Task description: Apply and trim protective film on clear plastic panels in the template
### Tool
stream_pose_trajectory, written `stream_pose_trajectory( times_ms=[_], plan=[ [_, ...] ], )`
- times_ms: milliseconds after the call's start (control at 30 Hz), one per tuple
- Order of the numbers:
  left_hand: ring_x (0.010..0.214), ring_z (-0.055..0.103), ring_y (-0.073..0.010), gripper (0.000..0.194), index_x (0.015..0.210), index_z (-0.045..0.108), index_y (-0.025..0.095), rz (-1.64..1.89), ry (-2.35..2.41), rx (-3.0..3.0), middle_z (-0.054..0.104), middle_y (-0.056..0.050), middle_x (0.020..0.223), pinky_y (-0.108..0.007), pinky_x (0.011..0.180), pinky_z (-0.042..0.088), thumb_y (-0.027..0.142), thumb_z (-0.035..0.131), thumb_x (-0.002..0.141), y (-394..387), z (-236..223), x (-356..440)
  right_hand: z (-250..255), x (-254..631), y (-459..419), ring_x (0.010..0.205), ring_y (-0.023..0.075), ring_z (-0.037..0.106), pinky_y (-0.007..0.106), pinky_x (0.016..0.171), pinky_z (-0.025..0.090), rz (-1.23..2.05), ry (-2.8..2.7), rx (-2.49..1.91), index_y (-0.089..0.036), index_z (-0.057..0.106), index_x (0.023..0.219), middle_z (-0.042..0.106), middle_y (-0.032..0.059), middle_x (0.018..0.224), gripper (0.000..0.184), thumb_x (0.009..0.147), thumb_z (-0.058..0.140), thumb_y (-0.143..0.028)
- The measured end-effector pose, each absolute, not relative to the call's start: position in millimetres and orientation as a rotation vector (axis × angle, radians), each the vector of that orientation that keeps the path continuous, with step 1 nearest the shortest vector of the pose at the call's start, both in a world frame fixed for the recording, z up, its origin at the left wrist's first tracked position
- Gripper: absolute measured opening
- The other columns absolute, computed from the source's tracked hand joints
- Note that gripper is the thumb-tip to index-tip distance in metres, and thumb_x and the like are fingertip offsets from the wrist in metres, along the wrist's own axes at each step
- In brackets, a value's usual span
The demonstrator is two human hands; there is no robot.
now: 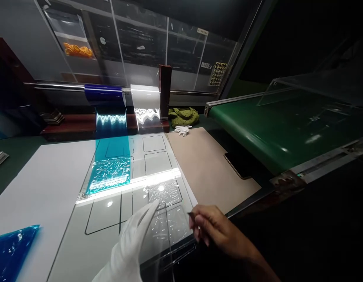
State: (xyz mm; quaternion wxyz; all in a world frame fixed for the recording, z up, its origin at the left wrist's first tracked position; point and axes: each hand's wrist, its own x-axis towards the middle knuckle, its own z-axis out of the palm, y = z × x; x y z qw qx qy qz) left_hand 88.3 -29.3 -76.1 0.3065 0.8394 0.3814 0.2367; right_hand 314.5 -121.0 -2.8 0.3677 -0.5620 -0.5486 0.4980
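Note:
A glass panel [111, 219] printed with black rectangle outlines lies flat on white paper. Wrinkled clear film [165, 196] covers its near right part. My right hand [216, 231], bare, is pinched on a corner of this clear film at the panel's right edge. My left hand [131, 243] wears a white glove. Its fingers are stretched out together and rest on the film just left of the right hand. A strip of blue film [111, 168] runs down onto the panel from a blue roll [104, 94]. Beside that sits a clear film roll [144, 96].
A crumpled piece of blue film [11, 250] lies at the bottom left. A brown board [207, 168] with a dark phone [240, 165] is to the right. Beyond them runs a green conveyor belt [272, 125]. White gloves [183, 130] and a green cloth [183, 116] lie behind the board.

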Motion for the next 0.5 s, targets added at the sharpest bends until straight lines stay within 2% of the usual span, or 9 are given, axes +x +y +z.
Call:
stream_pose_trajectory(
  times_ms=[100,167,200,267,333,400,500],
  plan=[
    [0.126,0.051,-0.0214,0.047,0.134,0.05,0.029,0.558,1.026,2.208,0.056,-0.003,0.136,-0.042,0.109,0.041,0.022,0.034,0.091,-30,-65,90,11,292,-128,0.065,0.0106,0.052,0.023,0.063,0.044,1.257,-1.496,-1.471,-0.017,0.062,0.102,0.054,0.0002,0.073,0.039,0.101,0.032,-0.043],
    [0.126,0.051,-0.022,0.046,0.134,0.051,0.029,0.574,1.013,2.226,0.055,-0.005,0.138,-0.044,0.108,0.042,0.022,0.029,0.094,-32,-58,90,12,286,-128,0.071,0.0125,0.05,0.023,0.065,0.043,1.237,-1.553,-1.548,-0.022,0.062,0.105,0.053,-0.0009,0.075,0.034,0.093,0.047,-0.049],
    [0.127,0.05,-0.0227,0.045,0.135,0.049,0.029,0.6,0.997,2.242,0.054,-0.006,0.138,-0.044,0.107,0.042,0.023,0.029,0.094,-33,-55,89,10,285,-127,0.072,0.013,0.049,0.023,0.064,0.042,1.259,-1.56,-1.567,-0.022,0.062,0.103,0.052,-0.0016,0.076,0.038,0.084,0.059,-0.056],
    [0.127,0.05,-0.0233,0.045,0.137,0.047,0.028,0.628,0.967,2.264,0.053,-0.006,0.138,-0.043,0.107,0.042,0.026,0.032,0.094,-34,-52,89,2,283,-124,0.07,0.0126,0.046,0.021,0.06,0.042,1.328,-1.534,-1.548,-0.021,0.058,0.091,0.051,-0.0029,0.077,0.06,0.054,0.08,-0.064],
    [0.126,0.051,-0.0228,0.044,0.135,0.049,0.028,0.595,0.964,2.259,0.056,-0.005,0.136,-0.041,0.107,0.044,0.025,0.033,0.094,-34,-51,90,-8,281,-122,0.069,0.0115,0.045,0.021,0.062,0.043,1.365,-1.487,-1.5,-0.021,0.051,0.081,0.051,-0.0037,0.078,0.075,0.031,0.085,-0.065],
    [0.124,0.053,-0.0226,0.045,0.134,0.05,0.027,0.557,0.955,2.253,0.057,-0.006,0.135,-0.041,0.106,0.045,0.024,0.032,0.093,-35,-53,91,-17,279,-122,0.068,0.0105,0.044,0.021,0.064,0.044,1.359,-1.459,-1.474,-0.022,0.047,0.078,0.05,-0.0047,0.077,0.08,0.024,0.085,-0.065],
    [0.124,0.053,-0.0245,0.046,0.135,0.048,0.024,0.555,0.949,2.258,0.055,-0.008,0.136,-0.045,0.106,0.045,0.026,0.034,0.091,-36,-58,95,-24,277,-123,0.065,0.0096,0.043,0.02,0.061,0.041,1.325,-1.477,-1.489,-0.022,0.046,0.078,0.048,-0.006,0.074,0.082,0.02,0.086,-0.064]
  ],
)
